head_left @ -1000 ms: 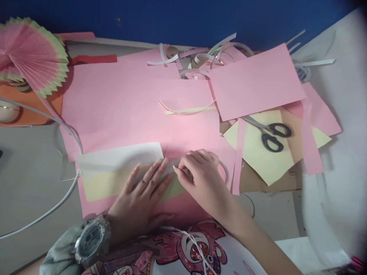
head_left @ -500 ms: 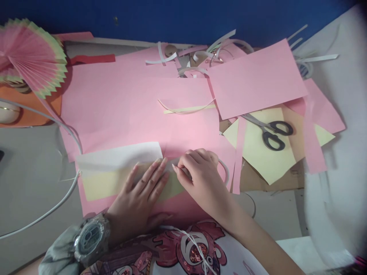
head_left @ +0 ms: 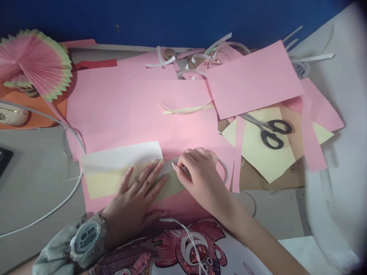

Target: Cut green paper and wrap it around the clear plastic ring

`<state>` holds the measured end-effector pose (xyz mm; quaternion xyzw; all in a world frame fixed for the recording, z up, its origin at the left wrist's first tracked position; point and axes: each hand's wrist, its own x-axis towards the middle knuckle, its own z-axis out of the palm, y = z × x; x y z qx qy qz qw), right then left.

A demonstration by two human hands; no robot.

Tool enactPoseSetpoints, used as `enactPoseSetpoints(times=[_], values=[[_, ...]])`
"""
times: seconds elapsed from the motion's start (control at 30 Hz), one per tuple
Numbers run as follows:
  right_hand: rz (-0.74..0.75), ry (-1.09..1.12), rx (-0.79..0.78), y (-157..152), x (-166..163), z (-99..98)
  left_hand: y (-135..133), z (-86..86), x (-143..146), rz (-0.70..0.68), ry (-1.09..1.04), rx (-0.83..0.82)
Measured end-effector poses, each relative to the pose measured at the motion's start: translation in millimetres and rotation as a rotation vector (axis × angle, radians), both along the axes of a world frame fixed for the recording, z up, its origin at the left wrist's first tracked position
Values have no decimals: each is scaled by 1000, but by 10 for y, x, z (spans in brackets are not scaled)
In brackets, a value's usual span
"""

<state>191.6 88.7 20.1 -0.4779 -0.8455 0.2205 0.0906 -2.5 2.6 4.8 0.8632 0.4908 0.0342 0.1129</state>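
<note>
My left hand [head_left: 134,200] lies flat with fingers stretched out on a pale yellow paper strip [head_left: 106,183], pressing it onto the pink sheet [head_left: 129,110]. A white strip [head_left: 120,156] lies along the yellow strip's far edge. My right hand [head_left: 200,173] is curled just right of the left fingertips, its fingers pinched on the strip's right end; what exactly they grip is hidden. A white tape ring [head_left: 225,170] shows behind the right hand.
Black-handled scissors [head_left: 268,131] lie on yellow paper [head_left: 258,152] at the right, under a pink sheet [head_left: 254,80]. A pleated pink and green paper fan [head_left: 37,65] sits at the far left. White paper strips [head_left: 197,57] litter the back. A white cable [head_left: 57,206] curves at the left.
My left hand has slid slightly left and toward me on the yellow strip. The right hand stays pinched at the strip's right end. The view shifted a little.
</note>
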Motion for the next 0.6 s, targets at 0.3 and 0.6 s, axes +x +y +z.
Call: enactPoseSetpoints(times=[0.3, 0.6], values=[[-1, 7, 16, -8, 2, 4, 10, 22, 26, 9, -2, -3], [10, -3, 18, 2, -3, 14, 9, 37, 34, 36, -21, -16]])
